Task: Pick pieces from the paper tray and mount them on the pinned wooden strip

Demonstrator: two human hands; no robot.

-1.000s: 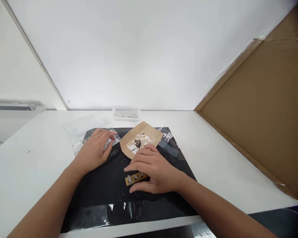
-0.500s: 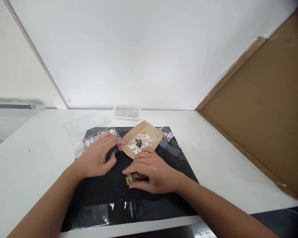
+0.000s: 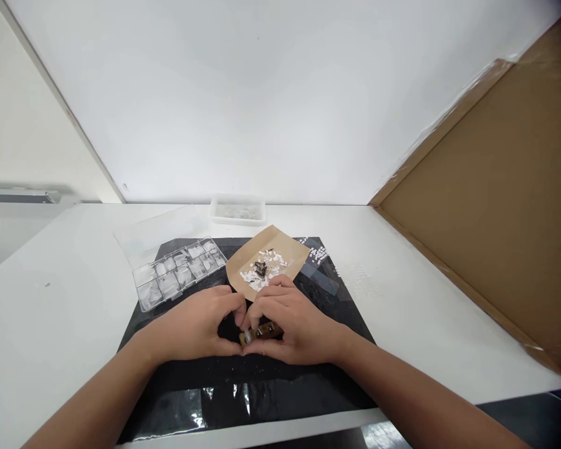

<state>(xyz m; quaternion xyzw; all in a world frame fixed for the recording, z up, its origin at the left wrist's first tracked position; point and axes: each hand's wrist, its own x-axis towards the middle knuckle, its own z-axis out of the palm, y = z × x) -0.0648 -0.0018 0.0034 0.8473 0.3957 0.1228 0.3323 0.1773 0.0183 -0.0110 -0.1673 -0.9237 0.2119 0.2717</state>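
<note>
My right hand [image 3: 294, 321] grips a small yellow-brown block [image 3: 267, 330] with shiny metal parts, low over the black mat [image 3: 206, 390]. At the block's left end, my left hand [image 3: 201, 324] has its thumb and fingers closed in against it, fingertips meeting those of my right hand. A small pale piece [image 3: 248, 337] shows at that end. Just beyond my hands lies a brown paper sheet [image 3: 247, 255] with white chips and a dark clump [image 3: 260, 269] on it. On the left, a clear compartment box [image 3: 183, 274] stands open, holding whitish pieces.
A white plastic tray [image 3: 238, 220] stands at the back by the wall. Clear strips [image 3: 320, 279] and small white stickers [image 3: 318, 254] lie on the mat's right side. A large cardboard panel [image 3: 486, 212] leans at the right. A clear lid [image 3: 154, 234] lies behind the box.
My left hand has moved from the compartment box down and right to the block, uncovering the box. My right hand still holds the block in nearly the same place.
</note>
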